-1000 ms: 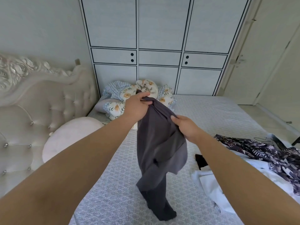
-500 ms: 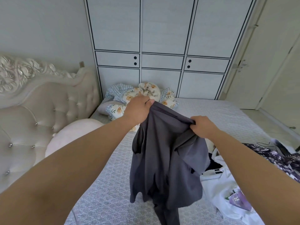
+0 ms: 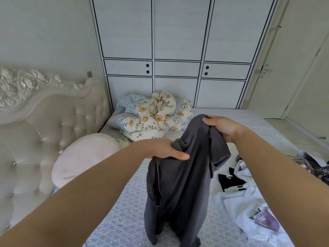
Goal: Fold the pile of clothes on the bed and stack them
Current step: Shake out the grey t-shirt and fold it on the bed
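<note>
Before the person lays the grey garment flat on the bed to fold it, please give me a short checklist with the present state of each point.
1. Right hand grips the grey garment: ok.
2. Left hand grips it: ok.
3. Garment spread out flat: not ok, it hangs bunched.
4. Bare space on the bed below: ok.
5. White clothes apart from the garment: cannot tell.

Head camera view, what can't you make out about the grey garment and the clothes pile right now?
- Grey garment: its hem runs off the head view's bottom edge.
- Left hand: the fingers are hidden behind the cloth.
- Right hand: the fingers are buried in bunched cloth.
- Clothes pile: partly covered by the right forearm and cut off by the right edge.
</note>
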